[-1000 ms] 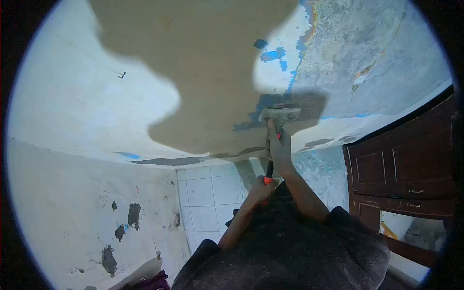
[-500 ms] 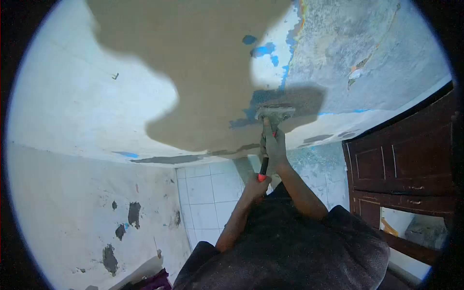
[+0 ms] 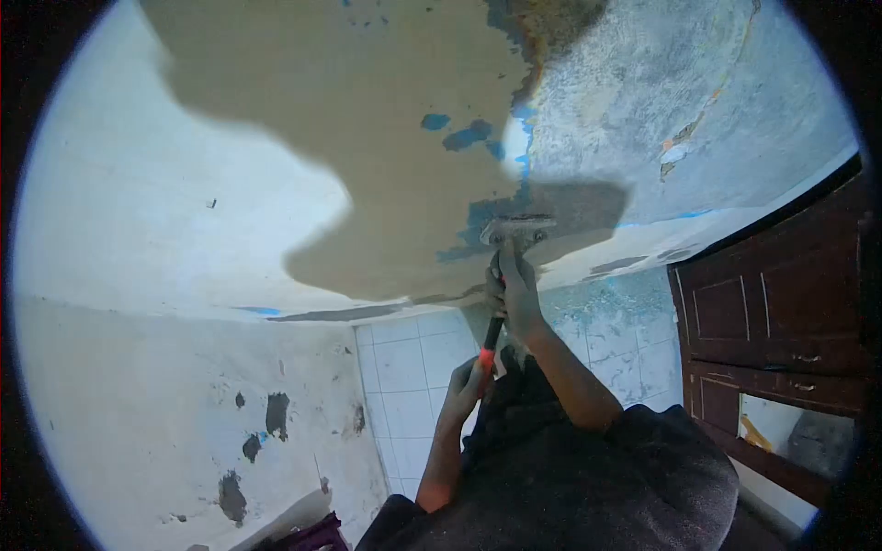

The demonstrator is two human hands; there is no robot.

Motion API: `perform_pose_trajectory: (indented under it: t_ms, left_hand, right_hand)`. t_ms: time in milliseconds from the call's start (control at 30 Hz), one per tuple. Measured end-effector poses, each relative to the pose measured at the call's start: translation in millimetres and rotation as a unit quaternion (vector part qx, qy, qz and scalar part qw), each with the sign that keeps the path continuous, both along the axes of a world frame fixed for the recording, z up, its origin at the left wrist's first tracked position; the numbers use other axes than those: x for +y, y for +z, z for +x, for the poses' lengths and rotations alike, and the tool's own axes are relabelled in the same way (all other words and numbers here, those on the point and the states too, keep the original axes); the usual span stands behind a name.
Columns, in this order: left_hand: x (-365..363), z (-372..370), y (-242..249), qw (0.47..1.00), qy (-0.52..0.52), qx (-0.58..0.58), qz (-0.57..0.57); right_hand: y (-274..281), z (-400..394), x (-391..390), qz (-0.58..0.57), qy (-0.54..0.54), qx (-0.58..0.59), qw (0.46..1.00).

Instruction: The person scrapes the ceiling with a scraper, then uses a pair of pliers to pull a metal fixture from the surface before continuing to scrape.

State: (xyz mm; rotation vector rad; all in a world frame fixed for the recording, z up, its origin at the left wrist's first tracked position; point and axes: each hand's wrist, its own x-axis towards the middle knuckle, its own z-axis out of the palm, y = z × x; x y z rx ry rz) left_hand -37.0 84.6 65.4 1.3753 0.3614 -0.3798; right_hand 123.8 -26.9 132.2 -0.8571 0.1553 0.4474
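A long-handled scraper [image 3: 520,229] with a wide, dusty head rests against the wall [image 3: 588,119], at the lower right of a blue patch [image 3: 476,225] where paint has come off. My right hand [image 3: 516,296] is closed around the handle close behind the head, with a finger stretched along it. Lower down, my left hand [image 3: 467,387] grips the red end of the black-and-red handle. Part of the handle is hidden by my right fingers. Rough grey surface shows to the right of the ragged paint edge.
Dark wooden cabinets [image 3: 772,321] stand on the right, one with an open compartment. White floor tiles [image 3: 404,367] lie below the wall. At left, a side wall [image 3: 138,395] has dark bare patches. Something purple [image 3: 317,534] shows at the bottom. My shadow falls across the wall.
The view has shifted, and my shadow now covers most of the white patch above the scraper. My left hand has moved down and slightly left, farther from my right hand.
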Motion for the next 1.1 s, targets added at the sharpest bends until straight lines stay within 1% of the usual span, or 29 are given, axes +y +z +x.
perform_pose_trajectory:
  t_ms: [67,133,167,200,267,300,333,400,433,467,533,567,600,667,733,800,833,867,933,967,1067,1100]
  left_hand:
    - [9.1,0.0,-1.8,0.997,-0.003,0.020,-0.078]
    - [15.5,7.4,3.4,0.992,-0.010,0.019,-0.126]
    - [23.2,7.7,-1.5,0.991,-0.036,0.012,-0.127]
    - [25.0,5.5,1.2,0.991,-0.042,0.014,-0.127]
    - [27.7,2.0,9.4,0.982,-0.039,-0.008,-0.186]
    - [27.7,0.9,18.7,0.986,-0.044,-0.022,-0.161]
    - [28.3,-2.8,22.4,0.986,-0.053,-0.019,-0.160]
    - [31.6,-15.1,27.1,0.996,0.025,0.000,-0.087]
    - [36.1,-18.5,37.4,0.999,0.031,-0.009,-0.035]
    - [41.6,-17.8,47.3,0.999,0.020,-0.008,-0.031]
    - [56.2,-19.4,67.1,1.000,0.010,0.004,0.020]
    - [63.6,-18.5,73.5,0.998,-0.007,0.006,0.054]
    - [67.2,-17.8,80.0,0.998,-0.014,0.009,0.052]
    - [72.4,-15.0,92.3,0.995,-0.032,0.018,0.092]
    - [77.6,-14.7,102.3,0.995,-0.050,0.010,0.087]
    - [81.1,-12.1,108.5,0.994,-0.038,0.016,0.103]
    - [88.1,-13.3,109.7,0.991,-0.057,0.000,0.123]
    - [89.0,-9.3,109.7,0.991,-0.060,-0.004,0.119]
    - [86.6,0.9,110.1,0.986,-0.100,-0.018,0.131]
    - [83.4,3.0,110.6,0.989,-0.105,-0.019,0.104]
    - [84.5,-1.7,120.8,0.993,-0.087,-0.007,0.077]
    - [88.4,-3.9,121.6,0.990,-0.093,-0.010,0.107]
  right_hand:
    - [-4.6,-1.0,2.5,0.014,0.000,-0.001,1.000]
    - [-3.7,-4.7,6.2,0.049,-0.025,0.003,0.998]
    - [-1.5,-7.3,8.9,0.046,-0.058,-0.032,0.997]
    - [3.0,-10.0,10.9,0.046,-0.065,-0.030,0.996]
    - [9.4,-11.0,13.8,0.022,-0.087,0.000,0.996]
    - [9.2,-10.8,14.6,0.018,-0.075,-0.011,0.997]
    - [9.6,-11.1,16.8,0.019,-0.083,-0.010,0.996]
    - [11.3,-13.0,22.6,0.053,-0.063,0.043,0.996]
    - [5.9,-16.1,31.6,0.064,-0.062,0.047,0.995]
    - [1.9,-15.9,38.0,0.068,-0.072,0.047,0.994]
    - [-0.5,-19.3,52.3,0.092,-0.076,0.035,0.992]
    - [-2.4,-18.3,56.5,0.116,-0.083,0.073,0.987]
    - [1.2,-18.1,57.7,0.115,-0.091,0.075,0.986]
    - [11.2,-18.7,58.4,0.134,-0.100,0.095,0.981]
    - [9.2,-20.7,64.0,0.144,-0.114,0.077,0.980]
    - [9.7,-19.1,68.1,0.150,-0.124,0.074,0.978]
    - [11.1,-19.8,71.1,0.139,-0.134,0.095,0.976]
    - [12.6,-18.0,69.4,0.136,-0.137,0.091,0.977]
    - [11.0,-13.9,59.4,0.148,-0.166,0.052,0.973]
    - [10.0,-9.2,52.4,0.137,-0.189,0.074,0.970]
    - [25.1,-15.1,58.3,0.104,-0.189,0.081,0.973]
    - [23.9,-18.1,64.5,0.119,-0.161,0.105,0.974]
